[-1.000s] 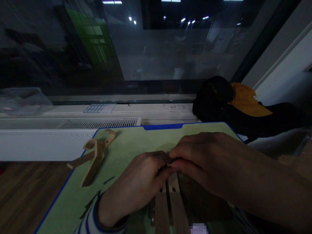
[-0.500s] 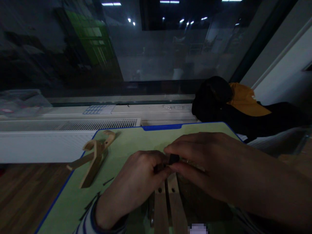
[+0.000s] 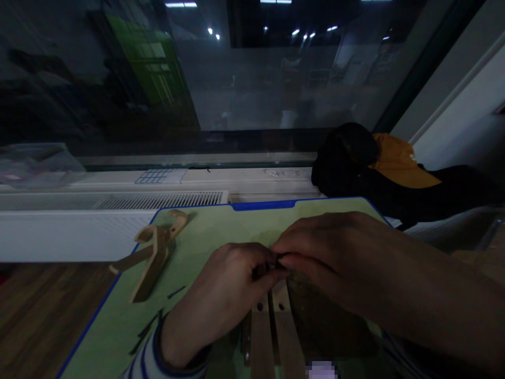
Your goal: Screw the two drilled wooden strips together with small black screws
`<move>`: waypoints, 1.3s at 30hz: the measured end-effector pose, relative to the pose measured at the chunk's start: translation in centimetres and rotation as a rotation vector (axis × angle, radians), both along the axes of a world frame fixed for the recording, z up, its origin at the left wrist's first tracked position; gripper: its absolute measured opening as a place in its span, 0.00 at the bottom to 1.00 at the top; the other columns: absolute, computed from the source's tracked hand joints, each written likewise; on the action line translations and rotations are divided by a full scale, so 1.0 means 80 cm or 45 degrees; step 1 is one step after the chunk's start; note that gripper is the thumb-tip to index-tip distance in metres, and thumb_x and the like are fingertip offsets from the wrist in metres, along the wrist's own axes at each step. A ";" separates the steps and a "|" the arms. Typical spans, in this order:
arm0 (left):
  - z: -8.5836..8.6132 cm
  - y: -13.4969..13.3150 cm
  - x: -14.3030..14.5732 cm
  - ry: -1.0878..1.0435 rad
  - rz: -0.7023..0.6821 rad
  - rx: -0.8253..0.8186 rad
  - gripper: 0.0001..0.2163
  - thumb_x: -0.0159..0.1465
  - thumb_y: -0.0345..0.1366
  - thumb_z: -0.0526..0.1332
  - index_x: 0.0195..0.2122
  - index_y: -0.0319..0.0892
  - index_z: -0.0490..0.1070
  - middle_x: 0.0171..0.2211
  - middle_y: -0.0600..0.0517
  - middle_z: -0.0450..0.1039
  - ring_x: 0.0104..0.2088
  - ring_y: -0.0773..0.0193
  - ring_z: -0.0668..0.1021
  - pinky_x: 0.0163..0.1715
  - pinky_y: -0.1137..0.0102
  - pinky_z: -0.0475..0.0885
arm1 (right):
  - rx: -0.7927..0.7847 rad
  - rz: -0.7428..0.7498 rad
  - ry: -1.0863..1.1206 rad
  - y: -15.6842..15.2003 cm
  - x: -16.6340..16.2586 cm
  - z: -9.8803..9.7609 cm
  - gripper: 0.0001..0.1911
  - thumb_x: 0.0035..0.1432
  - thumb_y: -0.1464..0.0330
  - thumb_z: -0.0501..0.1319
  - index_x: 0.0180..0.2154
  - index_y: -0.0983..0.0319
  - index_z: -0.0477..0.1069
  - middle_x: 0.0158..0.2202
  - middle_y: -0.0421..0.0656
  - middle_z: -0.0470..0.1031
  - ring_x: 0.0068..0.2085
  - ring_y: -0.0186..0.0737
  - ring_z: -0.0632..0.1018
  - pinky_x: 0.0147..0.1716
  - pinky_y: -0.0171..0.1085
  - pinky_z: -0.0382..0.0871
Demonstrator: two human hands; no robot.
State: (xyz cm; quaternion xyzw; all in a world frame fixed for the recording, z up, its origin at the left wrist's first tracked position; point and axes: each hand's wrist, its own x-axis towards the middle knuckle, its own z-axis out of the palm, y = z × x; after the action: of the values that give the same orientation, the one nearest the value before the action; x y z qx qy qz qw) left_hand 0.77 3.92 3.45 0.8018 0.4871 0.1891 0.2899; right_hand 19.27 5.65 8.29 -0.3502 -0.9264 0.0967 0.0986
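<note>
My left hand [image 3: 221, 300] and my right hand [image 3: 335, 263] meet over the far end of two wooden slats [image 3: 272, 331] that lie side by side on a green mat [image 3: 221, 226]. Each slat has a small hole near its end. Both hands are pinched together around a small dark piece [image 3: 281, 258] at the slat ends; what it is I cannot make out. A dark flat part [image 3: 323, 326] lies under my right wrist, right of the slats.
A set of pale wooden pieces [image 3: 153, 252] lies at the mat's left edge. Several thin dark pins [image 3: 175, 291] are scattered on the mat near my left wrist. Dark clothing with an orange cap [image 3: 394, 158] sits at the right. A white radiator grille [image 3: 158, 200] runs below the window.
My right fingers have closed back over the small dark piece, which showed more plainly half a second ago. Both hands stay at the slat ends.
</note>
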 end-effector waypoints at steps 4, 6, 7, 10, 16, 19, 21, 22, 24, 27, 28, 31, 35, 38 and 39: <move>-0.001 -0.001 -0.001 -0.063 -0.041 -0.024 0.07 0.64 0.35 0.56 0.33 0.44 0.73 0.31 0.56 0.77 0.33 0.63 0.77 0.32 0.72 0.65 | 0.049 -0.041 -0.020 -0.001 -0.001 0.000 0.06 0.60 0.66 0.55 0.37 0.54 0.70 0.35 0.34 0.75 0.34 0.37 0.75 0.34 0.40 0.64; -0.001 -0.001 -0.003 -0.077 -0.056 -0.031 0.07 0.64 0.34 0.56 0.33 0.44 0.73 0.32 0.56 0.77 0.34 0.64 0.78 0.32 0.73 0.65 | 0.063 -0.030 -0.037 -0.004 -0.004 0.000 0.05 0.60 0.66 0.55 0.37 0.54 0.69 0.34 0.34 0.75 0.33 0.37 0.74 0.34 0.41 0.64; -0.002 -0.001 -0.004 -0.080 -0.063 -0.031 0.07 0.64 0.34 0.56 0.33 0.43 0.73 0.32 0.56 0.78 0.33 0.64 0.78 0.31 0.73 0.65 | 0.066 -0.022 -0.048 -0.005 -0.005 0.000 0.05 0.60 0.67 0.56 0.38 0.54 0.69 0.35 0.34 0.75 0.33 0.37 0.74 0.33 0.41 0.64; -0.002 -0.002 -0.005 -0.085 -0.066 -0.026 0.08 0.64 0.34 0.55 0.31 0.42 0.73 0.30 0.56 0.78 0.31 0.65 0.78 0.28 0.74 0.65 | 0.064 -0.016 -0.053 -0.009 -0.008 0.000 0.04 0.59 0.67 0.57 0.37 0.55 0.68 0.34 0.34 0.74 0.32 0.37 0.74 0.32 0.40 0.63; -0.002 0.000 -0.001 -0.046 0.017 0.006 0.10 0.62 0.38 0.58 0.26 0.41 0.73 0.25 0.55 0.77 0.25 0.65 0.77 0.23 0.73 0.63 | 0.092 -0.014 -0.024 -0.008 -0.009 0.001 0.06 0.61 0.64 0.55 0.34 0.56 0.68 0.31 0.35 0.74 0.31 0.38 0.74 0.31 0.40 0.63; -0.001 0.001 0.000 -0.063 0.009 0.019 0.09 0.62 0.37 0.58 0.27 0.41 0.74 0.25 0.54 0.77 0.27 0.65 0.78 0.25 0.73 0.63 | 0.082 -0.014 -0.009 -0.009 -0.008 0.004 0.07 0.61 0.63 0.53 0.37 0.55 0.69 0.33 0.36 0.74 0.32 0.38 0.74 0.32 0.41 0.64; -0.001 0.001 0.000 -0.086 -0.010 0.018 0.09 0.62 0.35 0.58 0.27 0.41 0.74 0.26 0.54 0.78 0.27 0.65 0.78 0.25 0.73 0.64 | 0.050 0.019 -0.008 -0.010 -0.008 0.006 0.08 0.61 0.65 0.54 0.41 0.55 0.69 0.37 0.37 0.75 0.34 0.38 0.74 0.34 0.41 0.65; -0.001 0.001 0.000 -0.103 -0.016 0.013 0.08 0.62 0.34 0.58 0.27 0.41 0.74 0.26 0.54 0.78 0.27 0.65 0.78 0.25 0.73 0.64 | 0.034 0.040 -0.003 -0.010 -0.008 0.007 0.09 0.60 0.66 0.54 0.42 0.56 0.68 0.38 0.37 0.75 0.35 0.38 0.74 0.35 0.40 0.66; -0.001 0.001 0.000 -0.142 -0.017 0.002 0.08 0.62 0.33 0.58 0.28 0.42 0.74 0.27 0.55 0.78 0.27 0.66 0.79 0.26 0.74 0.64 | 0.012 0.064 0.007 -0.010 -0.008 0.007 0.11 0.59 0.69 0.56 0.44 0.56 0.68 0.40 0.38 0.75 0.37 0.38 0.75 0.37 0.40 0.66; -0.002 0.001 0.001 -0.134 0.019 0.015 0.08 0.62 0.35 0.59 0.27 0.42 0.74 0.27 0.55 0.79 0.28 0.65 0.79 0.26 0.73 0.65 | -0.011 0.059 0.016 -0.009 -0.008 0.005 0.12 0.58 0.72 0.56 0.44 0.55 0.69 0.40 0.37 0.75 0.37 0.38 0.75 0.38 0.40 0.66; -0.002 0.001 0.002 -0.106 0.035 0.025 0.08 0.61 0.36 0.59 0.27 0.42 0.74 0.27 0.55 0.79 0.28 0.64 0.79 0.26 0.73 0.64 | -0.018 0.054 0.014 -0.009 -0.007 0.004 0.12 0.58 0.72 0.56 0.43 0.55 0.69 0.40 0.37 0.75 0.37 0.38 0.75 0.38 0.40 0.67; -0.003 0.000 0.001 -0.017 0.071 0.049 0.09 0.61 0.39 0.60 0.27 0.42 0.74 0.26 0.54 0.78 0.26 0.63 0.78 0.24 0.72 0.64 | -0.026 0.048 0.005 -0.009 -0.006 0.003 0.11 0.59 0.72 0.55 0.42 0.54 0.70 0.40 0.36 0.75 0.37 0.37 0.75 0.37 0.40 0.67; -0.004 0.000 0.000 0.013 0.073 0.059 0.10 0.60 0.40 0.60 0.26 0.42 0.74 0.24 0.54 0.78 0.25 0.63 0.78 0.23 0.72 0.63 | -0.044 0.027 -0.014 -0.008 -0.006 0.003 0.08 0.60 0.72 0.54 0.38 0.55 0.70 0.37 0.35 0.75 0.35 0.36 0.75 0.36 0.40 0.66; -0.004 0.000 0.001 0.006 0.046 0.049 0.09 0.61 0.39 0.59 0.29 0.42 0.74 0.27 0.53 0.78 0.27 0.62 0.78 0.26 0.72 0.65 | -0.046 0.007 -0.033 -0.007 -0.007 0.002 0.06 0.59 0.70 0.55 0.35 0.55 0.70 0.34 0.34 0.74 0.32 0.36 0.74 0.33 0.40 0.65; -0.004 0.000 0.001 0.006 0.032 0.042 0.09 0.62 0.39 0.58 0.30 0.42 0.75 0.28 0.53 0.78 0.28 0.62 0.79 0.27 0.71 0.65 | -0.033 0.000 -0.035 -0.007 -0.007 0.001 0.05 0.59 0.70 0.56 0.34 0.55 0.70 0.33 0.34 0.74 0.32 0.36 0.74 0.33 0.40 0.65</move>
State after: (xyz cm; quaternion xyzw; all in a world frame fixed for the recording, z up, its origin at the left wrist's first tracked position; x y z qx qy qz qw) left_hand 0.82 3.91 3.13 0.8007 0.4946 0.1990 0.2732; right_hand 18.72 5.11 8.40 -0.3527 -0.9264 0.1039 0.0815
